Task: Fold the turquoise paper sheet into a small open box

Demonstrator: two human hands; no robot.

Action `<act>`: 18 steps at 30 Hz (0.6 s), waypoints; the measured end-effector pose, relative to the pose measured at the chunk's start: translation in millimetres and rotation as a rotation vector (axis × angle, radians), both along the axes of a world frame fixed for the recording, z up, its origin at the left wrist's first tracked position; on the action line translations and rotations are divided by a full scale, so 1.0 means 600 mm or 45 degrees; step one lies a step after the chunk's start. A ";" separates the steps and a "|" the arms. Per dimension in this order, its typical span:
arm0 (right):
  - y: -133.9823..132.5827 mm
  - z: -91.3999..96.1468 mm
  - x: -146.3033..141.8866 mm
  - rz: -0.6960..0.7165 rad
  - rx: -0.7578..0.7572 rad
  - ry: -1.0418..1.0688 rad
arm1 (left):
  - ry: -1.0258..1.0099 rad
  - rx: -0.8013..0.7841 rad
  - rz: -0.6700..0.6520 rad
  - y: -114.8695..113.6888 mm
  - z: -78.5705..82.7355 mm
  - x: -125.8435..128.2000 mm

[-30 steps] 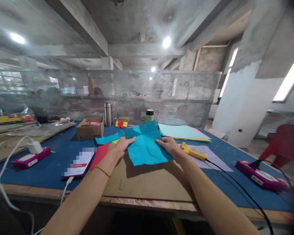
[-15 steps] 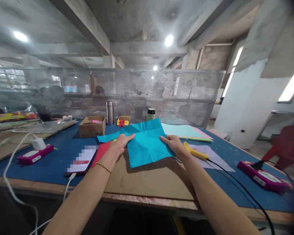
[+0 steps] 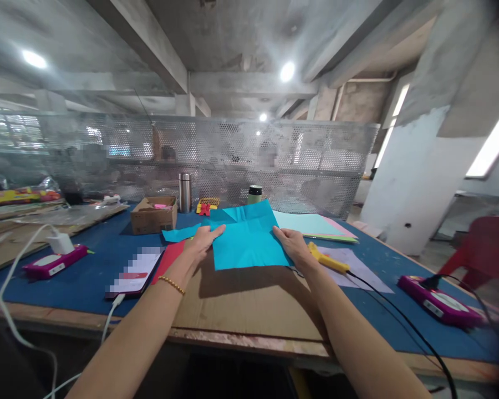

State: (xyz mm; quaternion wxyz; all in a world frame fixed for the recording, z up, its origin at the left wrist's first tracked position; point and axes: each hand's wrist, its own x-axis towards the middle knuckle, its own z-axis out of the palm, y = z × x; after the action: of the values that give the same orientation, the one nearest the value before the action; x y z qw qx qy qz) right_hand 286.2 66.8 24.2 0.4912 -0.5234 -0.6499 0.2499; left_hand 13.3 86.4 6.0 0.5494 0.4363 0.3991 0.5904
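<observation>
A creased sheet of blue paper (image 3: 249, 238) is held up between my two hands, over a brown cardboard sheet (image 3: 249, 310). My left hand (image 3: 204, 239) pinches its left edge, thumb on top. On the opposite edge my right hand (image 3: 293, 244) grips the paper in the same way. The fingers beneath the sheet are hidden. Behind my left hand lies a blue paper strip (image 3: 181, 233), and under that wrist is a piece of red paper (image 3: 169, 260). A yellow glue gun (image 3: 328, 259) rests right of my right hand on pale purple paper (image 3: 363, 271).
Left of the cardboard lies a phone (image 3: 137, 271) with a white cable. Purple power strips (image 3: 56, 261) (image 3: 438, 299) sit at both sides. Farther back stand a small cardboard box (image 3: 153, 216), a steel flask (image 3: 185, 191), a green jar (image 3: 255, 194) and stacked coloured paper (image 3: 311, 224). A perforated metal screen (image 3: 233, 155) rises behind.
The blue paper has tilted, its near edge now higher and more level. Both hands keep their hold on its sides. The view has shifted slightly.
</observation>
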 end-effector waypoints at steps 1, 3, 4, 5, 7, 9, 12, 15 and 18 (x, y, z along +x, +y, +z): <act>0.002 -0.003 0.000 -0.015 0.016 0.001 | -0.022 -0.014 -0.020 -0.002 0.000 0.002; 0.007 -0.010 0.000 -0.046 0.048 0.004 | -0.053 -0.033 -0.064 -0.006 0.000 0.007; 0.009 -0.014 0.000 -0.057 0.063 0.006 | -0.069 -0.039 -0.084 -0.007 0.000 0.009; 0.011 -0.016 0.000 -0.065 0.076 0.010 | -0.084 -0.044 -0.102 -0.008 0.000 0.011; 0.011 -0.018 -0.003 -0.067 0.091 0.022 | -0.102 -0.054 -0.120 -0.008 -0.001 0.011; 0.006 -0.014 -0.006 -0.051 0.096 0.044 | -0.102 -0.070 -0.117 -0.007 -0.001 0.007; -0.005 0.003 -0.005 -0.008 0.102 0.104 | -0.072 -0.116 -0.150 -0.011 0.005 -0.003; -0.018 0.025 0.007 0.017 0.128 0.176 | -0.015 -0.187 -0.254 -0.030 0.021 -0.014; -0.033 0.042 0.020 0.183 0.070 0.232 | 0.154 -0.203 -0.467 -0.061 0.045 -0.018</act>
State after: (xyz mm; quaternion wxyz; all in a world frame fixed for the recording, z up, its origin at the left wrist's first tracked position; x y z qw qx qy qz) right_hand 298.3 47.0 49.2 0.5433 -0.4369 -0.6449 0.3131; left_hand 2.5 49.9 33.0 0.6555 0.4916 0.3907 0.4196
